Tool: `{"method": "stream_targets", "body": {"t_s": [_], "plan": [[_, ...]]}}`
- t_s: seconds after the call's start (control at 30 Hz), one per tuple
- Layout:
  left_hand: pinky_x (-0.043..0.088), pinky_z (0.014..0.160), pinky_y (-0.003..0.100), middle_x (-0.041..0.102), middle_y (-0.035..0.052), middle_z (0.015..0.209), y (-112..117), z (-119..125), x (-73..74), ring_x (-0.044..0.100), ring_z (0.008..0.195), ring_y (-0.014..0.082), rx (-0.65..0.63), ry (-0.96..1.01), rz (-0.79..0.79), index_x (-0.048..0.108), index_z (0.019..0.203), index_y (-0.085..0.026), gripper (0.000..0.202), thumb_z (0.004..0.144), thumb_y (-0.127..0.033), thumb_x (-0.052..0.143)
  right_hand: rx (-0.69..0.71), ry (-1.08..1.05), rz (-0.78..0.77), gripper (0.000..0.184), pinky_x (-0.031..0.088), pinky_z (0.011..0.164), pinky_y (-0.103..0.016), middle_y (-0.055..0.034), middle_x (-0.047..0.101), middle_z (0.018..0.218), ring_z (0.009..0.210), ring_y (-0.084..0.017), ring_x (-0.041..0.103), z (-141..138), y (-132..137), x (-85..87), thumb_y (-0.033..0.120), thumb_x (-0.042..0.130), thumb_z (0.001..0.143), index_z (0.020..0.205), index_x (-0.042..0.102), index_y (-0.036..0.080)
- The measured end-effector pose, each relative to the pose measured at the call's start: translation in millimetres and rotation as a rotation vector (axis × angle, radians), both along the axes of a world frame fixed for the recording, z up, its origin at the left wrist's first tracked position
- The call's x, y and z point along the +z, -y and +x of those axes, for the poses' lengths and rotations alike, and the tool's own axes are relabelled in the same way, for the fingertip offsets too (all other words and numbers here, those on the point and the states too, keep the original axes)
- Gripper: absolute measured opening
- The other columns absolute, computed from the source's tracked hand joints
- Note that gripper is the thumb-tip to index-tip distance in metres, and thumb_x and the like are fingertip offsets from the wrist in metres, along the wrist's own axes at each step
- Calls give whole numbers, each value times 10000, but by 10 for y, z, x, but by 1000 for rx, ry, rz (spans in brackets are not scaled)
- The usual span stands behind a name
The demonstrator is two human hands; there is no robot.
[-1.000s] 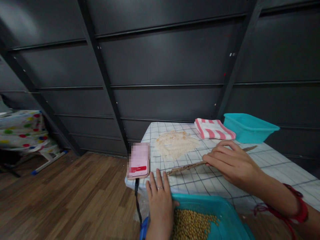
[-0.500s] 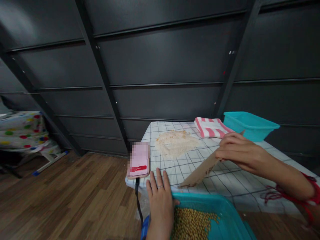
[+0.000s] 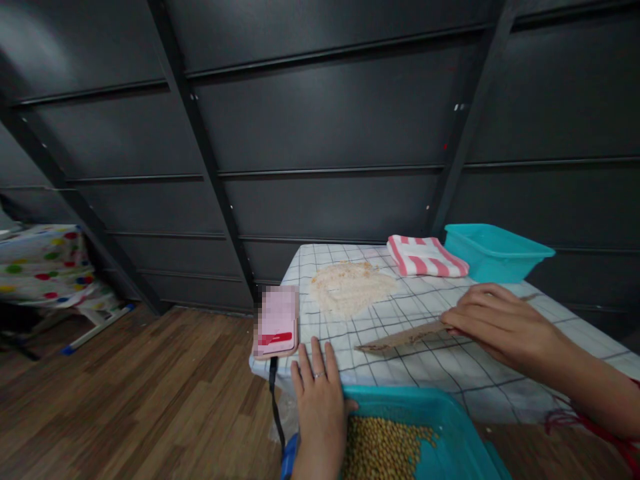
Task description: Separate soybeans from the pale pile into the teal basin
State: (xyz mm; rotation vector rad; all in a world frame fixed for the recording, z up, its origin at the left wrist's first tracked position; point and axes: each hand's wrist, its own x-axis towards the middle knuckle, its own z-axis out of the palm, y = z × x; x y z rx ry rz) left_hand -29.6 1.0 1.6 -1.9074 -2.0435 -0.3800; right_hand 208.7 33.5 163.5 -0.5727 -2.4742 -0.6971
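My left hand (image 3: 319,400) rests flat, fingers spread, on the near edge of the table and the rim of a teal tray (image 3: 453,427) holding several yellow-brown beans (image 3: 383,450). My right hand (image 3: 495,323) is closed on a flat strip of brown cardboard (image 3: 400,338), which lies low over the checked tablecloth (image 3: 450,367) and points left. Behind the strip, a pale heap of grain or husk (image 3: 347,285) is spread on the cloth.
A pink phone (image 3: 277,322) with a black cable lies at the table's left corner. A folded red-and-white striped cloth (image 3: 425,257) and a second teal tub (image 3: 495,252) sit at the back. Dark metal panels stand behind; wooden floor and a spotted cloth (image 3: 45,267) to the left.
My right hand lifted the cardboard strip off the cloth, carried it to the right, and has lowered it again nearly flat. My left hand has stayed in place.
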Motion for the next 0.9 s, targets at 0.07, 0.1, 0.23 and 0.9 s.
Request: {"method": "stream_targets", "body": {"t_s": [0.07,0.1,0.23,0.9], "plan": [[295,1004,533,393,161,1364,-1,4,-6,305,1260,361,-1,-12,-9,406,1266,-185,876,492,-426,735,-5,41,77,243,391,689,-324,4,615,709,660,-144,515,-54,35,-31,39,377,846,939,530,202],[295,1003,531,391,161,1365,-3,4,-2,305,1260,361,-1,-16,-14,404,1268,-183,874,495,-424,733,-4,60,118,260,392,692,-327,2,620,705,661,-145,517,-90,33,-48,22,366,839,936,535,194],[297,999,524,403,151,1359,-13,3,15,322,1251,359,11,-6,-13,427,1253,-189,865,489,-463,725,-15,88,238,240,392,666,-327,-26,624,683,663,-152,524,-211,-106,-118,-2,378,826,881,556,149],[348,983,516,418,145,1341,18,-5,108,351,1233,352,-2,-17,-38,426,1249,-181,797,531,-364,721,-86,174,236,241,358,627,-303,-30,609,673,629,-155,506,-715,-343,-336,10,384,800,833,596,120]]}}
